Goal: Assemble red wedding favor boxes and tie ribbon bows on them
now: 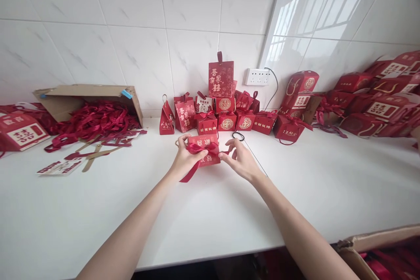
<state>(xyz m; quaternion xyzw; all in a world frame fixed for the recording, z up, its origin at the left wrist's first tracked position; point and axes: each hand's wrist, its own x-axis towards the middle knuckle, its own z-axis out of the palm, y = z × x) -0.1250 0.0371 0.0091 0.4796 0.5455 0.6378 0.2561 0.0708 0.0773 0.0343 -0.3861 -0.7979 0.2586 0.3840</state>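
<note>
A small red gift box [210, 160] with pale lettering is in front of me, at the middle of the white table. Across its top lies a dark red ribbon [190, 172] tied in a bow, one tail hanging down at the lower left. My left hand [187, 157] is closed over the box's left side, thumb on the bow. At the right of the box, my right hand [242, 158] pinches the ribbon's other end between thumb and forefinger. The underside of the box is hidden.
Finished-looking red boxes [226, 121] are stacked along the tiled wall. A tipped cardboard box [88, 90] spills red ribbons [101, 118] at the left. More red boxes [385, 109] are piled at the right. A power strip [257, 77] and black ring [238, 136] are behind; an open carton [383, 236] stands lower right.
</note>
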